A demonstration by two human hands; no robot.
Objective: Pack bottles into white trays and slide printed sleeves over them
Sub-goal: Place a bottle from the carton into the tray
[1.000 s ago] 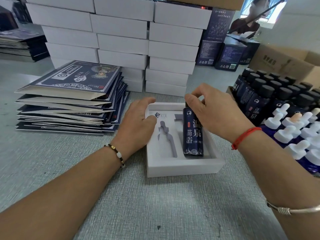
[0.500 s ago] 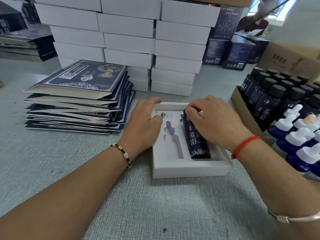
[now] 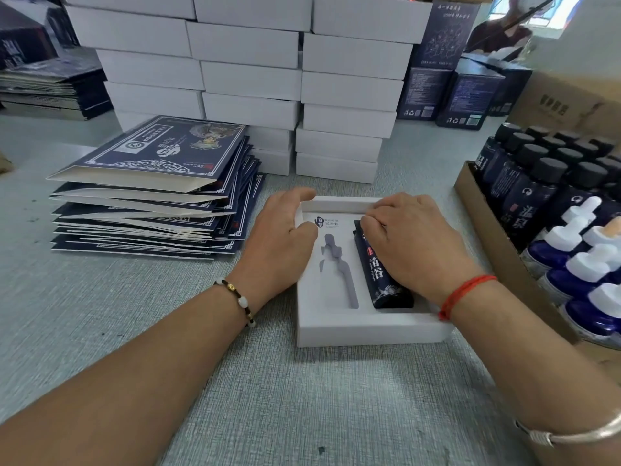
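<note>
A white tray lies on the grey table in front of me. A dark blue bottle with white characters lies flat in the tray's right slot. My right hand covers its upper half, fingers curled over the cap end. The narrow left slot holds nothing. My left hand grips the tray's left wall, thumb inside and fingers at the far left corner. A pile of flat printed blue sleeves sits to the left of the tray.
Stacked white boxes form a wall behind the tray. On the right, a cardboard carton holds several black-capped blue bottles and white-capped pump bottles. Finished dark blue boxes stand at the back right.
My right hand has laid the bottle from tilted down flat into the right slot and now rests over it. My left hand has kept its hold on the tray's left side.
</note>
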